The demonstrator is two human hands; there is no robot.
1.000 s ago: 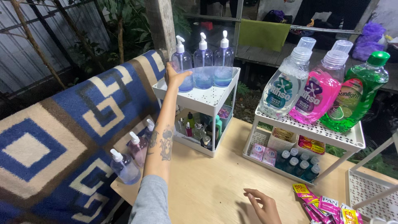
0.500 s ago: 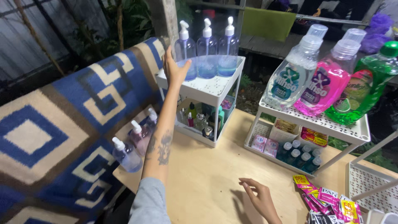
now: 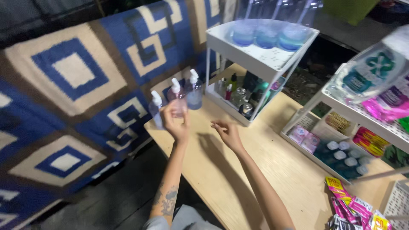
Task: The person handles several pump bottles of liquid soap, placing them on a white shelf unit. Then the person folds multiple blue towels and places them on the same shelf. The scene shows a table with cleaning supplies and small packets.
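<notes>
At frame centre-left, my left hand [image 3: 175, 121] curls open-fingered at the pink pump bottle [image 3: 177, 99], not clamped. My right hand [image 3: 228, 134] hovers open and empty over the wooden table [image 3: 264, 170], ready beside it.

A blanket [image 3: 81, 81] patterned in blue, cream and brown squares is hung along the left side. A pale wooden table [image 3: 264, 170] is set against it. Two white perforated racks [image 3: 268, 53] [image 3: 366, 121] are stood on the table. Dark ground [image 3: 115, 204] is seen below. The far background is dimly lit.
</notes>
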